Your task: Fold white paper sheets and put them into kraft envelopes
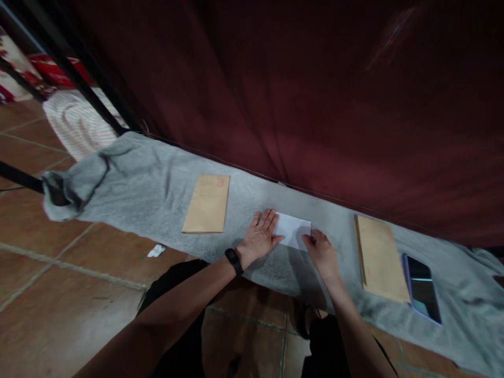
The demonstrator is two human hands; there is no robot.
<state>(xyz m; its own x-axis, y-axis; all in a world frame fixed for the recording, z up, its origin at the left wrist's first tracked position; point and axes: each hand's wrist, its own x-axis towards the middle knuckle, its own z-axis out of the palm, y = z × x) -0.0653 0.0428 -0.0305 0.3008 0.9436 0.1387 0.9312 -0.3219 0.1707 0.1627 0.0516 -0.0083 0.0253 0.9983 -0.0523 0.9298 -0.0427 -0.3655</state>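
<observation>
A white sheet of paper (293,229), a small rectangle that looks folded, lies on the grey cloth (252,194) in front of me. My left hand (260,232) rests flat on its left end with fingers stretched out. At its right edge, my right hand (321,249) pinches the paper between thumb and curled fingers. To the left lies a single brown envelope (207,205) with a red mark in its upper corner. Several brown envelopes (381,257) seem stacked on the right side.
A phone (424,289) in a purple case lies beside the right envelopes. Behind the bench hangs a dark red curtain (295,105). Black metal bars (88,94) and a striped cloth (81,121) are at the left. A crumpled white scrap (156,250) lies on the tiled floor (79,283).
</observation>
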